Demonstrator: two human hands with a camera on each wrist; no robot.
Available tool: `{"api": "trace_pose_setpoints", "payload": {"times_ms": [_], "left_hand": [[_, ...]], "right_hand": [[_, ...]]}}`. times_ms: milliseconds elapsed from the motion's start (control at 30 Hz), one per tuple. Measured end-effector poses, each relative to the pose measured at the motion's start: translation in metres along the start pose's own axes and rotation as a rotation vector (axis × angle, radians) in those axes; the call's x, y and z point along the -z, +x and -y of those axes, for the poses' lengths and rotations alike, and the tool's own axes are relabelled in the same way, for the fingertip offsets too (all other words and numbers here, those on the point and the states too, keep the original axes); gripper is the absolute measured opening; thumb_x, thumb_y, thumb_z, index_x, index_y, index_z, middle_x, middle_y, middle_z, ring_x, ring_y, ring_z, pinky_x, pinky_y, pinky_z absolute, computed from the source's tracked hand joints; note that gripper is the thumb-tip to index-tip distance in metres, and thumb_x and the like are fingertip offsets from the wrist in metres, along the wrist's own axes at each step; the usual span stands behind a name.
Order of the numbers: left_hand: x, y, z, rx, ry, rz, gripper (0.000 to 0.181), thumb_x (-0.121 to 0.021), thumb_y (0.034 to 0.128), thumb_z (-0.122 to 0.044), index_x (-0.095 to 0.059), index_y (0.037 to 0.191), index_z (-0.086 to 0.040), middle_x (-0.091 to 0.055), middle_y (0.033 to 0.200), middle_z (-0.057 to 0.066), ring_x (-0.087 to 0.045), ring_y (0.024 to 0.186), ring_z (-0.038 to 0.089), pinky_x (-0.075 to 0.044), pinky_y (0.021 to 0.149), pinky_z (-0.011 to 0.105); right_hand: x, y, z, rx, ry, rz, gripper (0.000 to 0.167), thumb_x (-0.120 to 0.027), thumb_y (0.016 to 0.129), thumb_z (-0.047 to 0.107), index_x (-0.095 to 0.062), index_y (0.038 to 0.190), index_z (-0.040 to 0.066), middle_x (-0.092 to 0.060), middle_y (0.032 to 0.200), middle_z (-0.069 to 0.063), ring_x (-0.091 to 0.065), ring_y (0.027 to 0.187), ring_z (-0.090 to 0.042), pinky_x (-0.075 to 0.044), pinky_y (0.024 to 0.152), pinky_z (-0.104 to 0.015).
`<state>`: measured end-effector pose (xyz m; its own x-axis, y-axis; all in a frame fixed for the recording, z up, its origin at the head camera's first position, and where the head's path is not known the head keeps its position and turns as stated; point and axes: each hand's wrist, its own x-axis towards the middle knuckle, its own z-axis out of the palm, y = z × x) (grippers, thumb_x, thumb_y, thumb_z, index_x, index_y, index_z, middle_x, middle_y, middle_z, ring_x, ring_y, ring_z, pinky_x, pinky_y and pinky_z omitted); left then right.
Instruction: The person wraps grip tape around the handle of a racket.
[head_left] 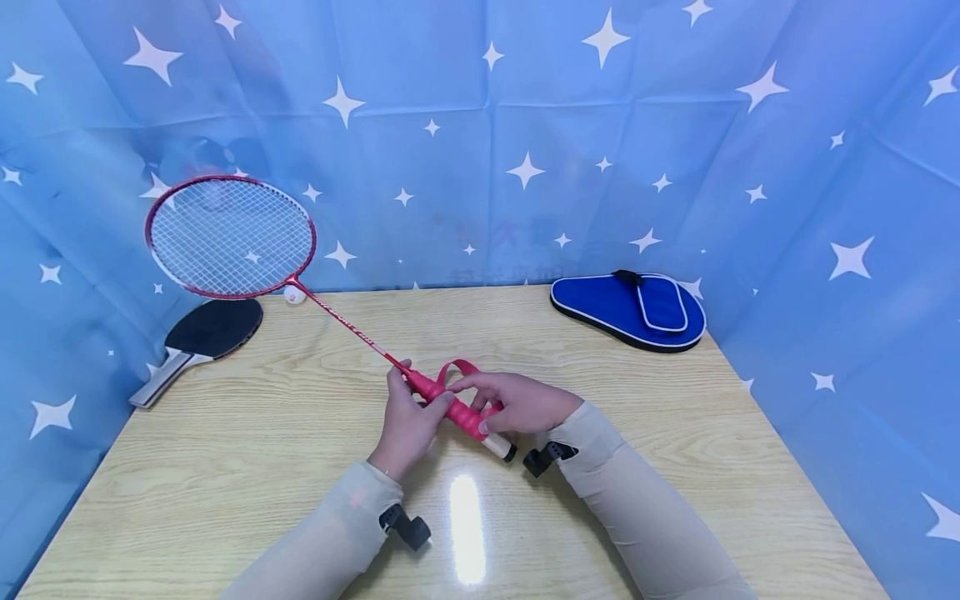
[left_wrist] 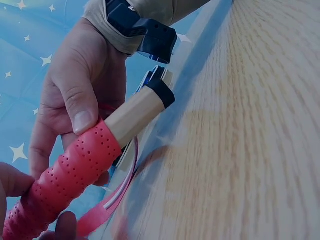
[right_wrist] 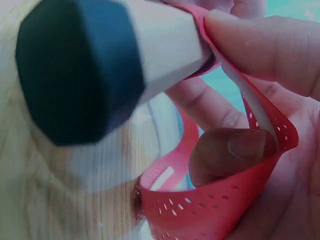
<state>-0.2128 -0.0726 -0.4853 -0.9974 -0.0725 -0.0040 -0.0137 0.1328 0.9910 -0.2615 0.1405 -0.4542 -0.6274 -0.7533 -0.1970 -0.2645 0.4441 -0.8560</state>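
A red-and-white badminton racket slants across the table, its strung head at the upper left. Red perforated grip tape winds in ridges around most of the handle, leaving bare wood and a black butt cap at the end. My left hand holds the wrapped handle near the shaft, thumb across it. With the thumb, my right hand presses the tape's edge against the handle. A loose length of tape loops through the right fingers and hangs beneath.
A black table tennis bat lies at the table's left edge, with a white ball near the back. At the back right is a blue bat case. Blue star-patterned curtains enclose the wooden table.
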Motion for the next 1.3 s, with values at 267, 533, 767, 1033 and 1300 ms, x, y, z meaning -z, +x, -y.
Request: {"api": "trace_pose_setpoints", "payload": {"times_ms": [267,533,767,1033,1300], "left_hand": [[-0.0002,-0.0005,-0.0015,0.012,-0.032,-0.003,0.084,-0.071,0.0954,-0.007,-0.015,0.158,-0.001,-0.052,0.133,0.028,-0.065,0.094,0.029,-0.058,0.074,0.026],[-0.0005,-0.0011,-0.001,0.021,-0.045,-0.006,0.079,-0.068,0.0957,-0.005,-0.016,0.156,-0.001,-0.053,0.13,0.027,-0.066,0.089,0.026,-0.058,0.074,0.026],[0.0006,-0.0009,-0.001,0.022,-0.005,-0.006,0.081,-0.073,0.0964,-0.012,-0.018,0.155,-0.003,-0.054,0.125,0.022,-0.061,0.093,0.025,-0.056,0.075,0.025],[-0.0012,-0.0008,-0.0016,0.016,-0.039,-0.009,0.078,-0.069,0.0964,-0.007,-0.018,0.155,-0.001,-0.052,0.13,0.027,-0.063,0.092,0.026,-0.057,0.074,0.026],[-0.0013,-0.0006,-0.0016,0.026,-0.06,-0.016,0.079,-0.067,0.0935,-0.004,-0.017,0.155,-0.001,-0.054,0.127,0.026,-0.065,0.09,0.026,-0.058,0.075,0.028]], "right_hand": [[0.0008,-0.001,0.0009,-0.002,-0.011,-0.007,0.068,-0.076,0.092,0.005,-0.053,0.151,0.03,-0.072,0.112,0.003,-0.068,0.1,-0.02,-0.059,0.079,-0.036],[0.0013,-0.0017,0.0012,-0.026,0.001,0.017,0.074,-0.072,0.092,0.001,-0.05,0.155,0.034,-0.073,0.112,0.003,-0.068,0.098,-0.022,-0.057,0.071,-0.034],[0.0008,-0.0008,-0.0003,-0.013,-0.013,-0.015,0.068,-0.076,0.092,0.004,-0.053,0.151,0.031,-0.071,0.114,0.002,-0.067,0.102,-0.021,-0.061,0.079,-0.036],[0.0012,-0.0006,-0.0019,-0.015,-0.015,-0.001,0.07,-0.076,0.093,0.005,-0.052,0.153,0.032,-0.07,0.118,0.002,-0.067,0.104,-0.02,-0.062,0.079,-0.036],[0.0006,0.0002,-0.0039,0.003,-0.013,0.005,0.071,-0.074,0.094,0.002,-0.051,0.155,0.03,-0.071,0.119,0.002,-0.068,0.101,-0.021,-0.061,0.074,-0.035]]}}
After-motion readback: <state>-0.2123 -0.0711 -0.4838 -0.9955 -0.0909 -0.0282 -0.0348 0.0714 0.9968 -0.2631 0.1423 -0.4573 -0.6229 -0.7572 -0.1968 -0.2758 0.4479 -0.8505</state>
